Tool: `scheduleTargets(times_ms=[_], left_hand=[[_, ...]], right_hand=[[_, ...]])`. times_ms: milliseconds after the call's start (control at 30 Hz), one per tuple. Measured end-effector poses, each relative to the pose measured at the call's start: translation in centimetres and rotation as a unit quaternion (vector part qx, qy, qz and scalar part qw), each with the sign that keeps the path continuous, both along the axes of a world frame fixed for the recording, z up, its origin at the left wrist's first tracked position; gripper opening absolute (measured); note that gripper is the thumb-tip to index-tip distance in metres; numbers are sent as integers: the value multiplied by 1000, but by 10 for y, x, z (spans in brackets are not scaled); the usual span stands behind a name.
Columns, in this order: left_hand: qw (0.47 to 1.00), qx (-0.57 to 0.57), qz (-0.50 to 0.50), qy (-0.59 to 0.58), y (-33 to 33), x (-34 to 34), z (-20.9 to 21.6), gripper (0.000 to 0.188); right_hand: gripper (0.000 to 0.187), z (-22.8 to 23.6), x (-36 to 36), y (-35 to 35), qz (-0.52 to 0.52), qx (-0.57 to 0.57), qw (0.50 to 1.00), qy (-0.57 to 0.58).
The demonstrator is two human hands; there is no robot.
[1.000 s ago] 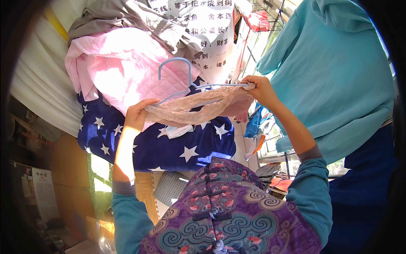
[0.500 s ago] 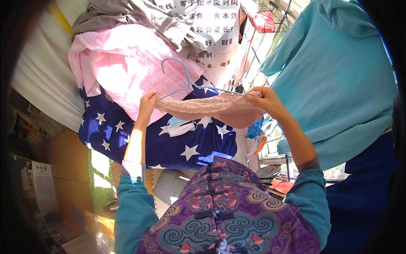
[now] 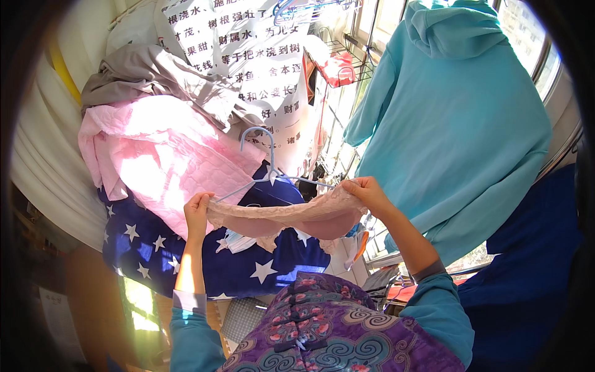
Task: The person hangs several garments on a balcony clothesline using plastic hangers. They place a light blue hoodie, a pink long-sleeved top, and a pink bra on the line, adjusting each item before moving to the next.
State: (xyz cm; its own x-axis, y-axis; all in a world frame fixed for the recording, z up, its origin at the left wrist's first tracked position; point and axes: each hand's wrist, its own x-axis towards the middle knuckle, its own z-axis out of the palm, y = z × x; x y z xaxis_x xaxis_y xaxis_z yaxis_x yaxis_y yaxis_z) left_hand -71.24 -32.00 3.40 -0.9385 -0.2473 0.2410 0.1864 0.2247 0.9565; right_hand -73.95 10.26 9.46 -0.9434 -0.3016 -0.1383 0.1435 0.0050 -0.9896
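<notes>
Stretched between my two hands is a pale pink bra with a lace band. A light-blue hanger stands behind it, hook upward, its arms running down to the bra's upper edge. My left hand pinches the left end of the bra, near the hanger's tip. My right hand grips the other end, thumb on top of the lace. Whether the fingers also hold the hanger tips is hidden.
A pink quilted garment and a grey-brown one lie over a navy star-patterned cover. On the right hangs a turquoise hoodie by the window. A wire rack and printed white sheet are behind.
My view has tipped upward and shifted right, so the surroundings sit lower and further left. Both hands still hold the bra, and its cups now show more fully below the lace.
</notes>
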Motion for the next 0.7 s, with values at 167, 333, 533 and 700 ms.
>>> scheduleTargets(times_ms=[167, 333, 533, 700], left_hand=[[996, 37, -23, -77, 16, -57, 2, 39], [972, -178, 116, 100, 63, -54, 16, 41], [999, -41, 17, 28, 87, -14, 30, 31], [1000, 1, -10, 26, 94, 5, 40, 24]], right_hand=[[28, -3, 6, 9, 22, -34, 998, -44], [24, -1, 17, 32, -63, -86, 993, -50], [22, 28, 34, 61, -167, -141, 976, -10], [23, 87, 28, 62, -203, -199, 955, 79]])
